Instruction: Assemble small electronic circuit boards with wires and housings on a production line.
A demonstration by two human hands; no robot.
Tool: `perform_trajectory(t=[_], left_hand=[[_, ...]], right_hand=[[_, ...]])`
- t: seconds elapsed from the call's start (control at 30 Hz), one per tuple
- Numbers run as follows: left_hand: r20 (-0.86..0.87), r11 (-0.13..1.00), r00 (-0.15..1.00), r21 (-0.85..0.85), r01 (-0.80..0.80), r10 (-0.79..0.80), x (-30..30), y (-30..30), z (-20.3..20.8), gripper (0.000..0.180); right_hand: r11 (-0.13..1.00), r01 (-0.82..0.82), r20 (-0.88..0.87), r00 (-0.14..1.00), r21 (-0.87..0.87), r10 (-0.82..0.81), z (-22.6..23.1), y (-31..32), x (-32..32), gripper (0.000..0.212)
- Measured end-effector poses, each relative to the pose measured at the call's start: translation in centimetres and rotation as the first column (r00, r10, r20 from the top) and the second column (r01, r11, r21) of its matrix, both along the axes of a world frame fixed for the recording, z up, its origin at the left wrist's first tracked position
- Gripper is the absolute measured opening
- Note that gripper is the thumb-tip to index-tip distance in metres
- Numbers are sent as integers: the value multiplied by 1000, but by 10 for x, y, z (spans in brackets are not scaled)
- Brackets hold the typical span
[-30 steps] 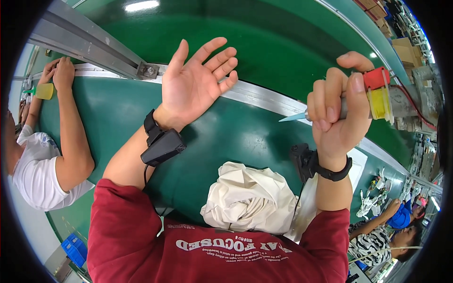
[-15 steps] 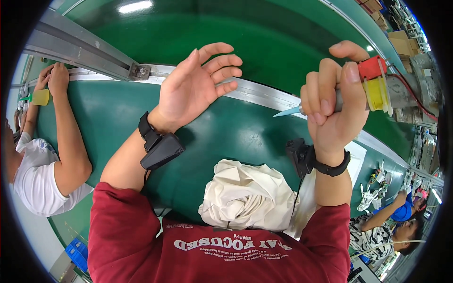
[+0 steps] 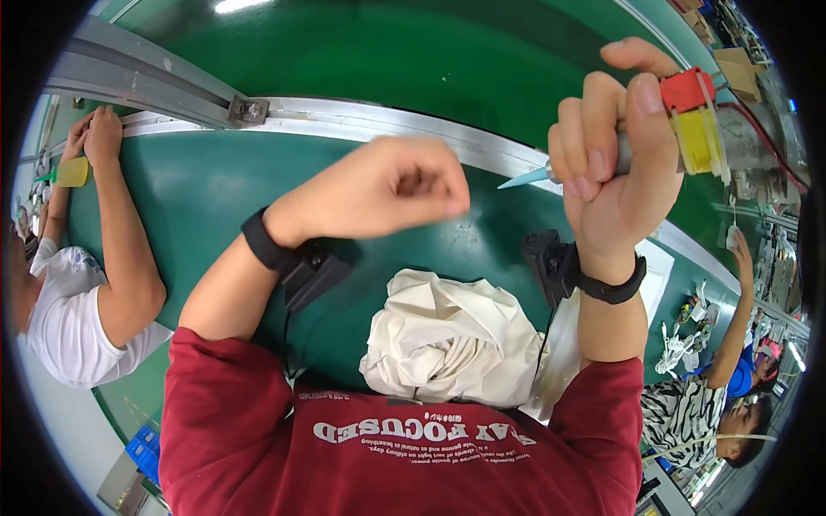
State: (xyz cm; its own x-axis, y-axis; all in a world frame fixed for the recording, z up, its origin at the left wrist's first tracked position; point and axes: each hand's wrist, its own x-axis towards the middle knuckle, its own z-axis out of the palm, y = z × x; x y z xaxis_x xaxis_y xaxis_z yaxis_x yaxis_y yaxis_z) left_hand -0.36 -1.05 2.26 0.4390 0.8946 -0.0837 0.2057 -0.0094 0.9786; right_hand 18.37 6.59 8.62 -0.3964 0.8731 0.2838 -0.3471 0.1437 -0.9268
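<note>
My right hand point(image 3: 621, 168) is raised at the right, its fingers wrapped round a grey cylindrical tool with a pale blue pointed tip point(image 3: 523, 179). The tip points left over the bench. On the tool's far end sit a red block point(image 3: 686, 90) and a yellow band point(image 3: 699, 140), with thin wires beside them. My left hand point(image 3: 370, 191), slightly blurred, hovers over the green bench with its fingers curled into a loose fist; nothing shows inside. A crumpled off-white cloth bundle point(image 3: 449, 344) lies near my body, below and between both hands.
An aluminium rail point(image 3: 361, 114) runs along the far edge of the green bench point(image 3: 198, 198), with a metal post point(image 3: 155, 73) at the left. A co-worker in white point(image 3: 82, 310) works at the left. Another person in a patterned shirt point(image 3: 684, 413) reaches out near white cables point(image 3: 675, 348).
My left hand has turned over, curled its spread fingers and moved right and nearer my body. My right hand still grips the tool, barely shifted. The co-worker at the right has stretched an arm farther away.
</note>
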Motion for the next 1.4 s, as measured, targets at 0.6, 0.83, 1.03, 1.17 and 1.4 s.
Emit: perform_trajectory(t=[0.6,0.83,1.03,1.17,1.4], left_hand=[[-498,978,863,209,24,85,33,-26,28,15],[-503,865,787,496,-76,358,48,-26,-6,19],[-454,868,785,451,-206,422,46,-23,-5,37],[-479,906,801,385,-177,360,43,-27,-2,44],[-505,867,740,450,-214,444,47,-27,-6,45]], right_hand=[[999,34,31,999,-17,-33,-5,-2,10,29],[999,45,43,998,-15,-45,-6,-3,14,29],[999,50,53,997,-19,-49,-6,-6,14,29],[999,52,63,997,-16,-51,-6,-6,13,29],[998,54,82,995,-13,-52,-4,-7,11,29]])
